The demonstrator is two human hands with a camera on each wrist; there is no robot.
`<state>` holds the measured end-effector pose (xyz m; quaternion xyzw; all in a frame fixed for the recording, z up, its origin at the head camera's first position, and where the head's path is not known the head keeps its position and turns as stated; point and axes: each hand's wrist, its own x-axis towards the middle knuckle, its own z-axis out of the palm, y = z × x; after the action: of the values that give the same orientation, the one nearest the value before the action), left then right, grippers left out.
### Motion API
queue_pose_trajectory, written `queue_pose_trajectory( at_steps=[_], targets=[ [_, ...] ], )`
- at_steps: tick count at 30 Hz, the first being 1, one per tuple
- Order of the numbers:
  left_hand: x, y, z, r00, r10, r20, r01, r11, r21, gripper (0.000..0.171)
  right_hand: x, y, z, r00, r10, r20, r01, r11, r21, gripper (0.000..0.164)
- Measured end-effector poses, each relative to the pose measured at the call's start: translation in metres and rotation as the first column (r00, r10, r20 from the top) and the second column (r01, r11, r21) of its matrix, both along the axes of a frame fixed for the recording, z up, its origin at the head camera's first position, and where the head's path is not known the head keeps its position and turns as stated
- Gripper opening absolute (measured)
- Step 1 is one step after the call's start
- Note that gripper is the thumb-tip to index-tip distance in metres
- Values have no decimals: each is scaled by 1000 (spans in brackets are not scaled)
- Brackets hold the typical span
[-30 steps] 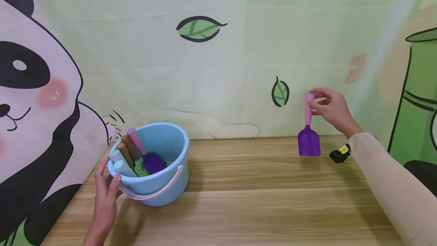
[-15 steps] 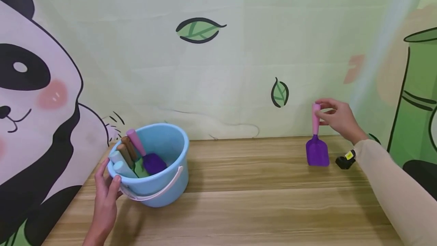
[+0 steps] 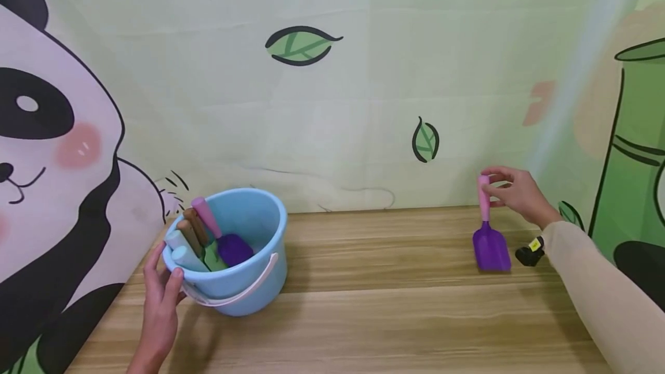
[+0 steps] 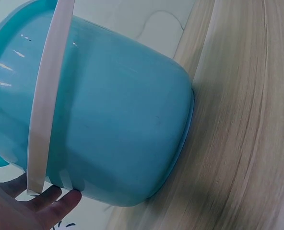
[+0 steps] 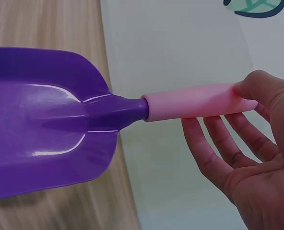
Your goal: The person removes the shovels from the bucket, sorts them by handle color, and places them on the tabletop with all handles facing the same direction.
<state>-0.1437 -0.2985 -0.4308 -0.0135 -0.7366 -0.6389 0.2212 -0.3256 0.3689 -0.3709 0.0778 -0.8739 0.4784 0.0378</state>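
Observation:
In the head view a light blue bucket (image 3: pixel 260 287) with a white handle (image 3: pixel 236 293) stands at the left of the table. My left hand (image 3: pixel 160 305) grips its left side near the rim; in the left wrist view the fingers (image 4: pixel 60 208) lie against its wall by the handle's end. My right hand (image 3: pixel 522 195) pinches the pink grip of a purple toy shovel (image 3: pixel 490 249) between thumb and fingers. The shovel hangs blade down, slightly tilted, low over the table at the right; whether its edge touches the wood cannot be told.
Inside the bucket lean a second purple shovel (image 3: pixel 234 249) with a pink handle, a green-bladed tool (image 3: pixel 214 257), and brown and light blue handles (image 3: pixel 188 258). A printed panda cloth (image 3: pixel 337 103) hangs behind the wooden table (image 3: pixel 384 322). A black wrist camera (image 3: pixel 530 253) sits under my right wrist.
My right hand has lowered the shovel toward the table and moved it a little to the right, its blade tilting. The left hand and the bucket stay in place.

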Motion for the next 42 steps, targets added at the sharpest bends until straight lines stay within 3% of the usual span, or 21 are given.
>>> queue_pose_trajectory(
  at_steps=[12, 29, 42],
  targets=[
    [1, -2, -1, 1000, 14, 27, -14, 1000, -6, 61, -2, 12, -22, 997, 26, 72, -24, 999, -22, 48],
    [1, -2, -2, 1000, -12, -17, 12, 1000, 28, 61, 1, 20, -46, 979, 74, 187, -71, 997, -26, 50],
    [2, -2, -1, 999, -20, -31, 19, 1000, -4, 61, -2, 25, -61, 963, 111, 246, -112, 994, -10, 50]
  ],
)
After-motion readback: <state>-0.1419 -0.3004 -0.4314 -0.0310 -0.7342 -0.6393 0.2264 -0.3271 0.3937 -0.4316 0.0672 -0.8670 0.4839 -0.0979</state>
